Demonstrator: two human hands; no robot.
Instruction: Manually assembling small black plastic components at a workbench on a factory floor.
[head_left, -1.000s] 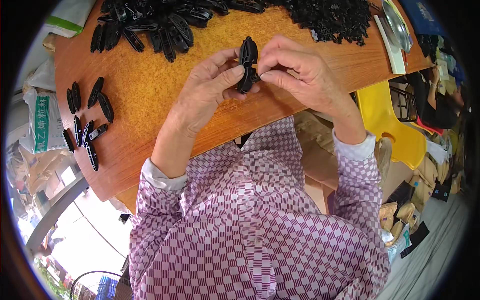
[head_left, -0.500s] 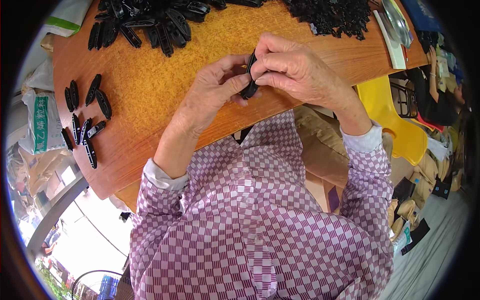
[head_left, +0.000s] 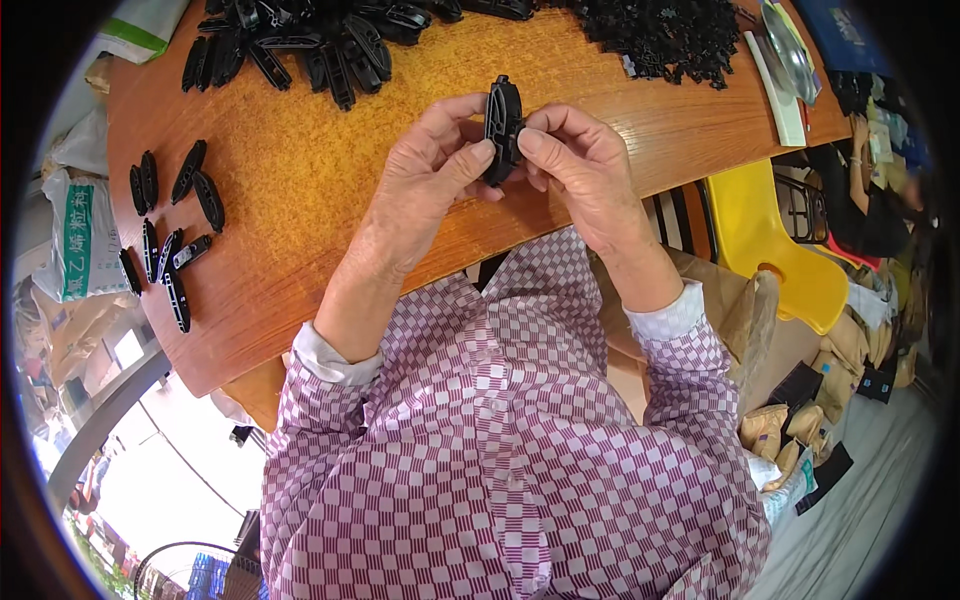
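Over the table's near edge, both hands hold one long, curved black plastic part (head_left: 502,125) with ribbed hollows, standing nearly upright. My left hand (head_left: 432,158) grips its left side, thumb pressed on the lower front. My right hand (head_left: 578,160) pinches the lower right edge between thumb and fingers. Some fingertips are hidden behind the part. A large heap of similar black parts (head_left: 345,55) lies at the far left of the tabletop. Farther right is a pile of small black pieces (head_left: 660,40).
Several separate black parts (head_left: 170,245) lie on the wooden table (head_left: 300,220) at its left. A shiny metal dish (head_left: 788,50) rests at the far right corner. A yellow chair (head_left: 760,230) stands to the right, with another person (head_left: 870,180) beyond. White sacks (head_left: 75,235) lean at the left.
My right hand has shifted from over the top of the black part to its lower right side. The part is now raised and turned, showing its ribbed face.
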